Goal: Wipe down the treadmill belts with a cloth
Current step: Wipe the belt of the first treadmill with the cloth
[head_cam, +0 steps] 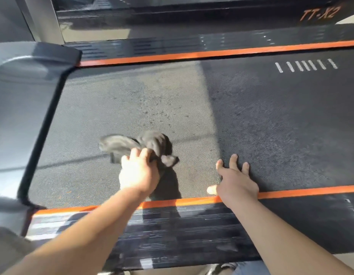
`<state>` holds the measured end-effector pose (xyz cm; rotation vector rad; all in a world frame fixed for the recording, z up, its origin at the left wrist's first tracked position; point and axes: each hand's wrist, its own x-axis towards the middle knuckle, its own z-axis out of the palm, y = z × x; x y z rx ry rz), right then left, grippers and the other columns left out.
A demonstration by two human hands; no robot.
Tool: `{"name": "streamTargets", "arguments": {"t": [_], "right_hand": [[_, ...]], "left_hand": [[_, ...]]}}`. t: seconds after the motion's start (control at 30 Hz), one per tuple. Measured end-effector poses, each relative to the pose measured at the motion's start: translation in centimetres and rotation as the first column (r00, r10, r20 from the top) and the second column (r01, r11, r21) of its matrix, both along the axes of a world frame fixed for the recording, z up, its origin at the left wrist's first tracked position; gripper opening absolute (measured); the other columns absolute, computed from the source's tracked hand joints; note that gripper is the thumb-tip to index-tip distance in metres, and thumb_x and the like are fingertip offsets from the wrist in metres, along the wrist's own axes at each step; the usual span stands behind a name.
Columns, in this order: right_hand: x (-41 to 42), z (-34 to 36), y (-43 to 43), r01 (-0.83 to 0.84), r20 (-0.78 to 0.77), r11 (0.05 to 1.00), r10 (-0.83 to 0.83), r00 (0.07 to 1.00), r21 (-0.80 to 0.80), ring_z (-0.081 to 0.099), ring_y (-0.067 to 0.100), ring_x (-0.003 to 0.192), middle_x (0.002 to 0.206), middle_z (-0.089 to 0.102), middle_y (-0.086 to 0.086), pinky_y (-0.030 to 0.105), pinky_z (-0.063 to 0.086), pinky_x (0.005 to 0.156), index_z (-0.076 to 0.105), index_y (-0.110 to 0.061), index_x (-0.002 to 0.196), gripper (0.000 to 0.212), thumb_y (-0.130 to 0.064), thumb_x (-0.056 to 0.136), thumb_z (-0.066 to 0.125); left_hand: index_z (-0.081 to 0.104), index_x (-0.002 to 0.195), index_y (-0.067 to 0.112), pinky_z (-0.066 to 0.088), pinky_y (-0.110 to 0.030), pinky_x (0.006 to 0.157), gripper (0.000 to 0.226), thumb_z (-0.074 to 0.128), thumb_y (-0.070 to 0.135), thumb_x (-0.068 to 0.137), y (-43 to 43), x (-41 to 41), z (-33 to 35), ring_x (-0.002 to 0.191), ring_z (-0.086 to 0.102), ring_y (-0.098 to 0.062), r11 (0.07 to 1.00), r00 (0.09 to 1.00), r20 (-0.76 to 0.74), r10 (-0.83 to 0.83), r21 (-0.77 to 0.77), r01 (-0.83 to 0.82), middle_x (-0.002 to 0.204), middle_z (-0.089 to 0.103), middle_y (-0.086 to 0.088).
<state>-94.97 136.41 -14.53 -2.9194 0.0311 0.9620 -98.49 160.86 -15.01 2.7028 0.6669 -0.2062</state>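
Left hand (pixel 139 171), out beyond the grey motor cover (pixel 23 100), reaches over the ribbed side rail (pixel 172 225) and grips a bunched dark grey cloth (pixel 130 144), fingers curled into it. The cloth sits on the sunlit part of the treadmill belt (pixel 132 100). To its right, the right hand (pixel 234 180) lies flat on the belt's near edge, fingers spread apart, wrist across the orange stripe (pixel 311 189). Farther right, white dashes (pixel 306 65) mark the belt, and orange "TT-X2" lettering (pixel 320 13) shows on the machine behind.
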Motion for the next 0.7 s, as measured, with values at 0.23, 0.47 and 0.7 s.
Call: {"name": "streamTargets", "arguments": {"t": [0.23, 0.47, 0.7], "right_hand": [[-0.4, 0.1, -0.6, -0.002, 0.03, 1.0, 0.002, 1.0, 0.008, -0.008, 0.03, 0.158, 0.169, -0.019, -0.013, 0.053, 0.042, 0.104, 0.007, -0.055, 0.156, 0.075, -0.03, 0.102, 0.053], [-0.4, 0.2, -0.8, -0.022, 0.023, 1.0, 0.021, 1.0, 0.016, -0.009, 0.029, 0.158, 0.169, -0.02, -0.013, 0.053, 0.043, 0.105, 0.011, -0.052, 0.157, 0.071, -0.035, 0.102, 0.052], [-0.3, 0.9, -0.4, 0.017, -0.026, 1.0, -0.017, 1.0, 0.004, -0.01, 0.027, 0.158, 0.168, -0.021, -0.015, 0.054, 0.043, 0.104, 0.027, -0.052, 0.155, 0.066, -0.021, 0.101, 0.048]], "left_hand": [[0.059, 0.132, 0.035, 0.053, -0.043, 0.089, 0.038, 0.045, 0.047, 0.099, -0.2, -1.1, 0.2, 0.115, 0.05, -0.027, 0.843, 0.843, 0.017, -0.537, -0.027, 0.537, 0.124, 0.053, 0.004], [0.067, 0.107, 0.028, 0.046, -0.044, 0.091, 0.027, 0.056, 0.043, 0.088, -6.4, -3.6, -1.3, 0.1, 0.047, -0.034, 0.962, 0.933, 0.239, -0.27, 0.037, 0.27, 0.116, 0.054, -0.006], [0.058, 0.14, 0.039, 0.045, -0.036, 0.106, 0.06, 0.04, 0.069, 0.091, -3.5, -3.3, 0.3, 0.118, 0.049, -0.021, 0.867, 0.908, 0.125, -0.4, -0.269, 0.419, 0.131, 0.052, 0.008]]}}
